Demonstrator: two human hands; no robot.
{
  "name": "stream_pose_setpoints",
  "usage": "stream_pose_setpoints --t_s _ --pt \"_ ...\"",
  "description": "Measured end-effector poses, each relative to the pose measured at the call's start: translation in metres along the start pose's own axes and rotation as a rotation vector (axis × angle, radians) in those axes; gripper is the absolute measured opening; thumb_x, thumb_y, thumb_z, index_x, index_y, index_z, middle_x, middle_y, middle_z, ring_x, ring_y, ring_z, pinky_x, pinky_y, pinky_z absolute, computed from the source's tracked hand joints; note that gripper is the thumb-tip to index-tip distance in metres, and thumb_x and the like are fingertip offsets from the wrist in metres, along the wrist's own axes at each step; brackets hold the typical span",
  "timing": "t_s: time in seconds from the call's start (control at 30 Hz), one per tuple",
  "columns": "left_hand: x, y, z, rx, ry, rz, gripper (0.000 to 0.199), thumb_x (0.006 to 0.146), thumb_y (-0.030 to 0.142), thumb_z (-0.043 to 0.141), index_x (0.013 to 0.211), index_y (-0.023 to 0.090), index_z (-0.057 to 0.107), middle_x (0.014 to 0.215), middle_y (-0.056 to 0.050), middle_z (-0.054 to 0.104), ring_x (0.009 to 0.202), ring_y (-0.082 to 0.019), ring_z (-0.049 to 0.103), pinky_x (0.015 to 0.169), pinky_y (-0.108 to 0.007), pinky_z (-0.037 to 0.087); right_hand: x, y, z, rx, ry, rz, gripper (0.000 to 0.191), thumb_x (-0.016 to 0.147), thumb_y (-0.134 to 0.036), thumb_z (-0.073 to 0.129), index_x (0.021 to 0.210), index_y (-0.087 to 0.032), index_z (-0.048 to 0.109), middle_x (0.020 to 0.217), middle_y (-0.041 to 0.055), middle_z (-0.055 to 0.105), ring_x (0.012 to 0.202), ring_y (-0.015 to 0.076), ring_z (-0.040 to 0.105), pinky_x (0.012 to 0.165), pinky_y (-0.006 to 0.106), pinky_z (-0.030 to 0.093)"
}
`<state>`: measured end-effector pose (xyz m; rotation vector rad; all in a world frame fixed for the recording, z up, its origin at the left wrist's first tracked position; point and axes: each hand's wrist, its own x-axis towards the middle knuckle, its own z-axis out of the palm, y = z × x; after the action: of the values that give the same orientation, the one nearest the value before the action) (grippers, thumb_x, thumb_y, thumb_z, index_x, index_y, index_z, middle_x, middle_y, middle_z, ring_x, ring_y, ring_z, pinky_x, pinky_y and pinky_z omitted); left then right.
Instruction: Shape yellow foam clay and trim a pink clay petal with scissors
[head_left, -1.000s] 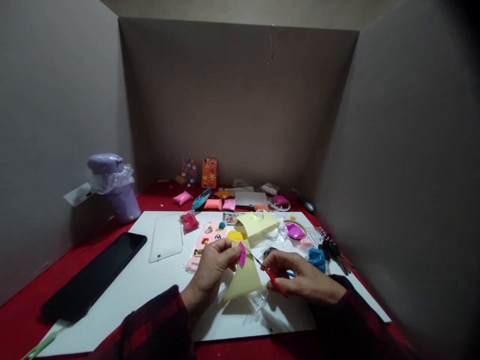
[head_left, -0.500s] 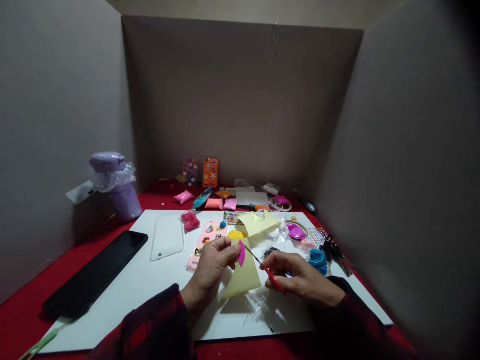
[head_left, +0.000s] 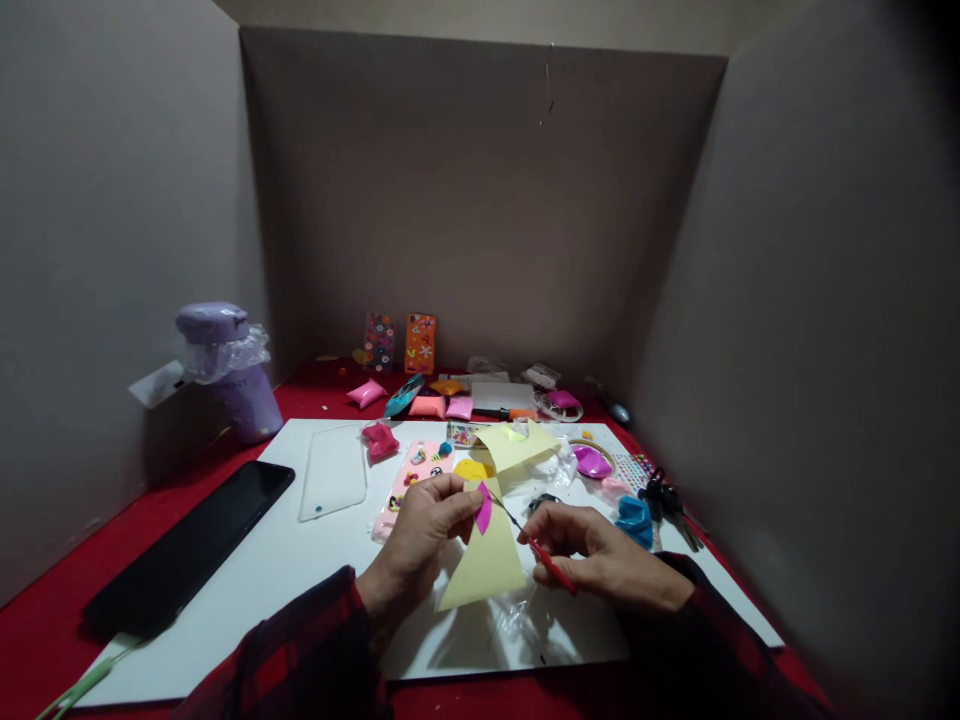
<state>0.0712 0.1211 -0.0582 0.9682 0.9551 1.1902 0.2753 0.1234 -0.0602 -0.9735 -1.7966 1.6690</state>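
Magenta marks your workpiece: the leaf-shaped piece (head_left: 484, 510) lies over the narrow far end of the yellow paper (head_left: 486, 575), above the white board (head_left: 247, 570); your left hand (head_left: 420, 535) pinches its left edge between thumb and fingers, though whether that pinch takes in the paper too cannot be told; your right hand (head_left: 600, 560) has thumb and fingers wrapped on the red-handled scissors (head_left: 553, 568), blades pointing far and left to the piece's right edge; whether the tips touch it is too fine to tell. To trim cleanly, turn the piece with your left hand and let the scissors stay nearly put; take short bites along the curve, since a long one could drag a soft edge; mind your left thumb, which lies close to the blades' line; avoid nudging the pink phone case (head_left: 403, 482), just left of the work.
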Motion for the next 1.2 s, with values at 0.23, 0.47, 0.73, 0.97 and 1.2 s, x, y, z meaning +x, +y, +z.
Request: stream_pose_setpoints --t_s 0.23,0.47,0.73,0.97,1.2 --pt "-0.001 0.002 0.001 -0.007 -0.021 -0.05 0.021 0.068 0.027 0.067 0.06 0.014 0.052 0.054 0.003 0.047 0.048 -0.005 0.038 0.048 -0.018 0.027 -0.001 -0.001 0.0 0.041 -0.027 0.028 0.04 0.069 -0.04 0.075 0.09 -0.013 0.053 0.065 -0.003 0.049 0.055 0.007 0.04 0.051 0.02 0.029" --pt "-0.003 0.001 0.002 0.03 -0.057 0.003 0.026 0.068 0.029 0.067 0.055 0.014 0.051 0.05 0.003 0.047 0.047 -0.005 0.038 0.046 -0.016 0.028 0.003 -0.006 0.009 0.157 -0.017 0.046 0.046 0.064 -0.045 0.078 0.085 -0.014 0.051 0.062 -0.0032 0.05 0.054 0.0072 0.042 0.051 0.02 0.029" --pt "0.001 -0.002 0.0 0.007 -0.036 0.011 0.02 0.068 0.022 0.065 0.056 0.014 0.051 0.05 0.003 0.048 0.047 -0.005 0.041 0.047 -0.016 0.029 0.004 -0.002 0.012 0.182 -0.022 0.009 0.045 0.066 -0.045 0.076 0.085 -0.014 0.05 0.066 -0.002 0.051 0.057 0.0083 0.044 0.055 0.021 0.029" --pt "-0.001 -0.002 -0.001 -0.013 -0.056 0.015 0.019 0.069 0.024 0.065 0.058 0.014 0.052 0.051 0.003 0.05 0.047 -0.005 0.041 0.047 -0.016 0.03 0.003 0.0 0.013 0.192 -0.031 0.003 0.041 0.069 -0.04 0.076 0.085 -0.014 0.049 0.067 -0.0023 0.051 0.057 0.0073 0.042 0.055 0.02 0.029" --pt "0.0 0.0 -0.001 0.001 -0.052 0.015 0.021 0.069 0.024 0.065 0.057 0.014 0.051 0.05 0.004 0.048 0.046 -0.005 0.039 0.047 -0.016 0.028 0.004 0.001 0.013 0.205 -0.032 -0.009 0.039 0.069 -0.037 0.076 0.084 -0.013 0.049 0.066 -0.0024 0.051 0.057 0.0067 0.043 0.055 0.02 0.03"
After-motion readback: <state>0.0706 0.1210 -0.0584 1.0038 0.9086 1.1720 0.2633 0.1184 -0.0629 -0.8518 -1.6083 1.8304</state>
